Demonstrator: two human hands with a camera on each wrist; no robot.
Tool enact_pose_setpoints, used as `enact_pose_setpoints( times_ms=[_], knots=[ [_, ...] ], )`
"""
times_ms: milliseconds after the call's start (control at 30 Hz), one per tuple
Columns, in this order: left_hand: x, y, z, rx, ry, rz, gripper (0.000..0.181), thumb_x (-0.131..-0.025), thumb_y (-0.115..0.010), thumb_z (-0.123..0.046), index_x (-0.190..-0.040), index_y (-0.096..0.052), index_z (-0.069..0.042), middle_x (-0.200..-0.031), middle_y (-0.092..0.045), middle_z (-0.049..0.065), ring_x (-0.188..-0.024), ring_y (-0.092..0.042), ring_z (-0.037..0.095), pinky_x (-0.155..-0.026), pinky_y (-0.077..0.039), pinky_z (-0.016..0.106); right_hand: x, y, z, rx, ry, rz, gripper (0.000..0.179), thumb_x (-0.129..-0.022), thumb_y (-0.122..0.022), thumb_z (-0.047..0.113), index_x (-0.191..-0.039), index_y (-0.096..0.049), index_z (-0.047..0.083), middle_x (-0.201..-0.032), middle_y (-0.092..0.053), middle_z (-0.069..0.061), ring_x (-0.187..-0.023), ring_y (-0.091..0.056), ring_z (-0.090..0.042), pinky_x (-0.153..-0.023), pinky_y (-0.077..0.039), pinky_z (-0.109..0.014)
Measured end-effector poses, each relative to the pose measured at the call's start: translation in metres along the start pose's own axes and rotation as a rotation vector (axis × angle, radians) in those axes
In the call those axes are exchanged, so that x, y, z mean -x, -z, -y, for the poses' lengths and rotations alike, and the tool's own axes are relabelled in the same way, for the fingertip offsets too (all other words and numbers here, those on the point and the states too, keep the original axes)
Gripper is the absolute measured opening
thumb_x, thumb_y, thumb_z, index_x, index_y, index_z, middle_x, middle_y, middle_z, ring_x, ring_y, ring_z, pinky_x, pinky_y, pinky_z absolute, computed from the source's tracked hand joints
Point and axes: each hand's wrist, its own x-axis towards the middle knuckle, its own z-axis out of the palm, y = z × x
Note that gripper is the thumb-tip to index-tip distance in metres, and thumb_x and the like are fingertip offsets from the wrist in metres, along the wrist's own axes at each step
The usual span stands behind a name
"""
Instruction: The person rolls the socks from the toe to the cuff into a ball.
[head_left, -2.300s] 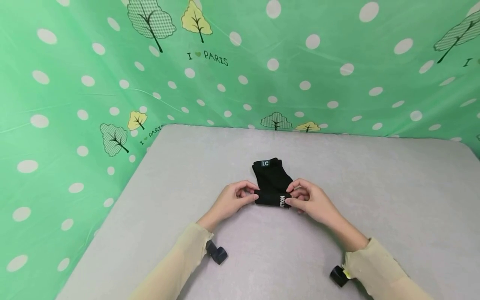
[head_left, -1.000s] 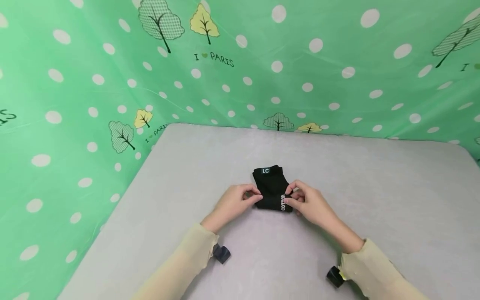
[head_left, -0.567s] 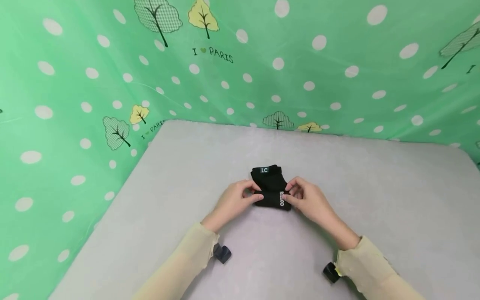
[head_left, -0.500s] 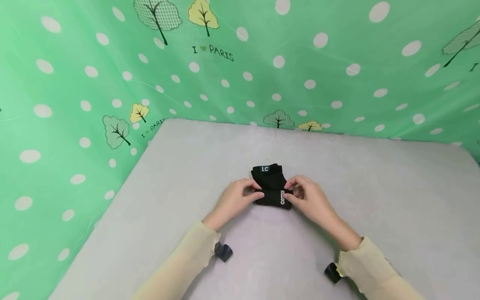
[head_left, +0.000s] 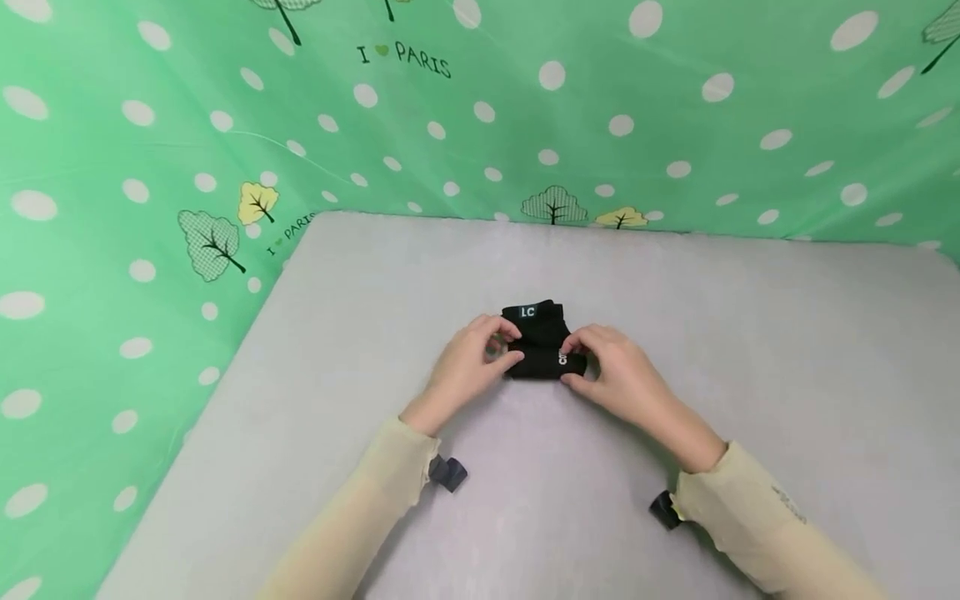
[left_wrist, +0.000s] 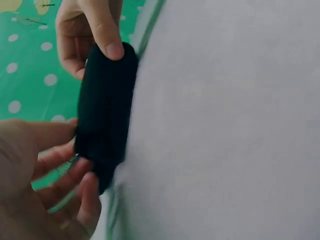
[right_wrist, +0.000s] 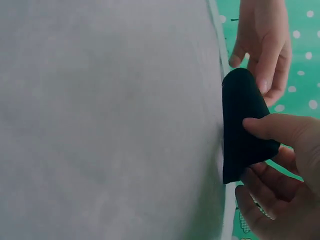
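A pair of black socks (head_left: pixel 543 329), stacked together, lies on the grey surface with the near end rolled up into a thick band. An "LC" label shows at the far end, and part of a white printed word is on the roll. My left hand (head_left: pixel 465 358) holds the roll's left end, thumb on the near side and forefinger at its far edge. At the right end, my right hand (head_left: pixel 622 371) grips the roll between thumb and curled fingers. In the right wrist view, the right thumb presses on the dark roll (right_wrist: pixel 242 105).
The grey padded surface (head_left: pixel 525 517) extends around the socks on all sides. A green polka-dot cloth (head_left: pixel 420 167) with tree prints rises behind it and along the left. Small black devices sit by the left cuff (head_left: pixel 450 473) and the right cuff (head_left: pixel 665 510).
The near end of the socks has been rolled further toward the "LC" end, covering more of the printed word. The right thumb has shifted to the roll's near edge. The head view has tilted down.
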Motion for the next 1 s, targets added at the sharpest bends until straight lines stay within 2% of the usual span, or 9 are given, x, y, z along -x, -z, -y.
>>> enact_pose_setpoints(
  times_ms=[133,200,333,500,700,900,1000],
  knots=[
    [0.003,0.007,0.0,-0.016,-0.085,0.008,0.032,-0.084,-0.081,-0.02,-0.112,-0.064,-0.015,-0.113,-0.064,0.001,-0.103,-0.061,0.017,-0.082,-0.054,0.027,-0.003,0.002,0.0,-0.019,-0.028,0.006,0.026,-0.082,-0.081,0.013,-0.103,-0.067,0.011,-0.1,-0.07,-0.005,-0.093,-0.064,-0.022,-0.083,-0.053,-0.04],
    [0.003,0.007,0.002,-0.046,-0.106,0.022,0.034,-0.083,-0.081,-0.019,-0.113,-0.064,-0.015,-0.114,-0.065,0.001,-0.104,-0.061,0.017,-0.085,-0.054,0.029,-0.004,0.002,0.0,-0.032,-0.048,0.014,0.024,-0.083,-0.08,0.013,-0.104,-0.067,0.011,-0.1,-0.071,-0.005,-0.092,-0.065,-0.022,-0.082,-0.054,-0.04],
    [0.001,0.007,0.005,-0.035,-0.121,0.024,0.032,-0.085,-0.08,-0.017,-0.113,-0.066,-0.013,-0.114,-0.068,0.003,-0.1,-0.066,0.018,-0.083,-0.056,0.029,-0.005,0.005,0.0,-0.062,-0.075,0.03,0.022,-0.085,-0.078,0.014,-0.104,-0.068,0.01,-0.097,-0.072,-0.005,-0.088,-0.064,-0.02,-0.079,-0.053,-0.039],
    [-0.002,0.009,0.007,-0.005,-0.103,0.009,0.029,-0.087,-0.078,-0.019,-0.114,-0.07,-0.014,-0.11,-0.072,0.001,-0.088,-0.067,0.014,-0.076,-0.055,0.026,-0.007,0.009,0.0,-0.113,-0.117,0.055,0.02,-0.087,-0.076,0.017,-0.105,-0.07,0.01,-0.093,-0.072,-0.005,-0.084,-0.063,-0.019,-0.076,-0.053,-0.037],
    [-0.003,0.004,0.011,-0.003,-0.041,0.002,0.024,-0.089,-0.075,-0.027,-0.111,-0.074,-0.017,-0.097,-0.074,-0.001,-0.074,-0.063,0.01,-0.071,-0.05,0.024,-0.009,0.008,-0.006,-0.17,-0.212,0.094,0.021,-0.091,-0.073,0.02,-0.109,-0.071,0.008,-0.091,-0.072,-0.007,-0.08,-0.064,-0.017,-0.073,-0.053,-0.03],
    [-0.01,-0.002,0.01,-0.034,0.014,-0.043,0.018,-0.09,-0.074,-0.03,-0.104,-0.075,-0.018,-0.082,-0.072,-0.001,-0.07,-0.062,0.01,-0.068,-0.048,0.026,-0.015,0.005,-0.012,-0.18,-0.209,0.039,0.022,-0.091,-0.073,0.018,-0.11,-0.064,0.01,-0.088,-0.068,-0.008,-0.076,-0.062,-0.017,-0.069,-0.05,-0.025],
    [-0.014,-0.005,0.01,-0.064,0.039,-0.05,0.017,-0.091,-0.073,-0.031,-0.102,-0.074,-0.018,-0.081,-0.072,-0.002,-0.072,-0.064,0.011,-0.069,-0.05,0.028,-0.018,0.003,-0.014,-0.182,-0.206,0.02,0.022,-0.091,-0.073,0.017,-0.109,-0.061,0.011,-0.085,-0.065,-0.008,-0.072,-0.06,-0.018,-0.066,-0.048,-0.026]
  ],
)
